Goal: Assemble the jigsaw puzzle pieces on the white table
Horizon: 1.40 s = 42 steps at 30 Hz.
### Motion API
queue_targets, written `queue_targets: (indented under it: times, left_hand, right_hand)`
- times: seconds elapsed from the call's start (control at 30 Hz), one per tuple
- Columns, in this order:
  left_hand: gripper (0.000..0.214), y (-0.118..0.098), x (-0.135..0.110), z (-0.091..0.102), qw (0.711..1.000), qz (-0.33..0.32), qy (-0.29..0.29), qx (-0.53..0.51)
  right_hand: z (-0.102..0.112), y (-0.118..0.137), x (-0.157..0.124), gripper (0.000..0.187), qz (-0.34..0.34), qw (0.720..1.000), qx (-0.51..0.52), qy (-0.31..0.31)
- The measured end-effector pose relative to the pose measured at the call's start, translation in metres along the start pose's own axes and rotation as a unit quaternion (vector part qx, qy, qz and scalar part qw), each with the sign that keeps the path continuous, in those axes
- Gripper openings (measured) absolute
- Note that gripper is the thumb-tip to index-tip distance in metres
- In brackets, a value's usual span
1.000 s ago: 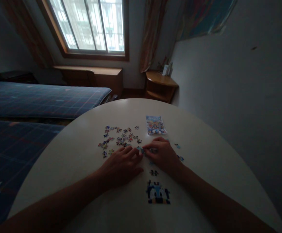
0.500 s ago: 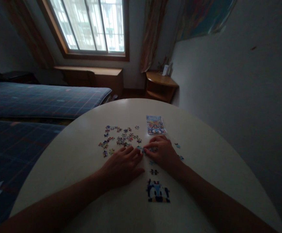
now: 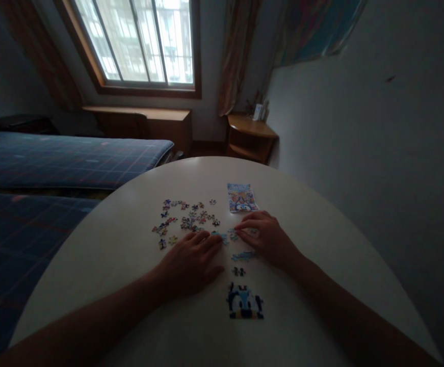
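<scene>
The person is sitting at a round white desk point(image 3: 321, 239) and is leaning both forearms across it. The left hand point(image 3: 191, 261) is lying palm-down. Its fingers point(image 3: 210, 240) are stretched out flat and released, holding nothing. Their tips are touching a small cluster of joined puzzle pieces point(image 3: 224, 236), which is lying on the desk between the two hands. The right hand point(image 3: 270, 238) is resting palm-down just right of that cluster, its fingers point(image 3: 244, 224) curling down over the cluster's right end. In the dim light I cannot tell whether they are pinching a piece or only pressing on it.

Just below the right hand, a short pale-blue strip of pieces point(image 3: 243, 254) is lying on the desk. Nearer the person, a tiny dark pair of pieces point(image 3: 238, 271) is sitting above an assembled blue-and-white cartoon section point(image 3: 244, 304). A scatter of loose pieces point(image 3: 187, 218) is spreading out beyond the left hand, and a printed reference picture point(image 3: 242, 198) is lying flat just beyond the right hand. Past the desk, a bed with a blue plaid cover point(image 3: 72, 158) is showing at the left. A barred window point(image 3: 141, 41) is letting in daylight, and a wooden corner shelf point(image 3: 250, 135) is standing by the wall.
</scene>
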<state>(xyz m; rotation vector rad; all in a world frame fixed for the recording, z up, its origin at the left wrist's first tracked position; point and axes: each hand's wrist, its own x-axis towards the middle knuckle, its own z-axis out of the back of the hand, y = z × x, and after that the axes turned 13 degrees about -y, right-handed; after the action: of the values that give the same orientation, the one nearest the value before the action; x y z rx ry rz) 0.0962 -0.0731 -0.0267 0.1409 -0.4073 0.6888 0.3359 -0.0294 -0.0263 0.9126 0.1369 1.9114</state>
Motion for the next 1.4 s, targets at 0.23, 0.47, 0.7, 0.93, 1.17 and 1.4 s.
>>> queue_targets:
  times: [0.23,0.47,0.7,0.93,1.17,1.4]
  left_hand:
    - [0.042,0.002,-0.001,-0.003,1.0,0.002,-0.02,-0.011]
    - [0.043,0.006,-0.001,-0.005,0.999,0.01,-0.044,-0.015]
    - [0.046,0.008,-0.003,-0.007,0.998,0.012,-0.045,-0.037]
    - [0.046,0.009,-0.003,-0.008,0.998,0.01,-0.04,-0.046]
    - [0.046,0.01,-0.002,-0.009,0.997,0.007,-0.043,-0.058]
    - [0.043,0.01,-0.001,-0.008,0.997,0.006,-0.039,-0.066]
  right_hand:
    - [0.011,-0.009,-0.007,0.021,0.067,0.996,-0.029,0.046]
    - [0.001,-0.01,-0.009,0.025,0.08,0.994,-0.017,0.067]
    - [-0.004,-0.012,-0.009,0.019,0.075,0.996,-0.011,0.053]
    - [-0.004,-0.006,-0.007,0.017,0.088,0.995,0.006,0.047]
    - [-0.006,-0.007,-0.007,0.017,0.09,0.995,0.008,0.041]
    - [-0.006,-0.004,-0.006,0.014,0.089,0.995,0.012,0.038]
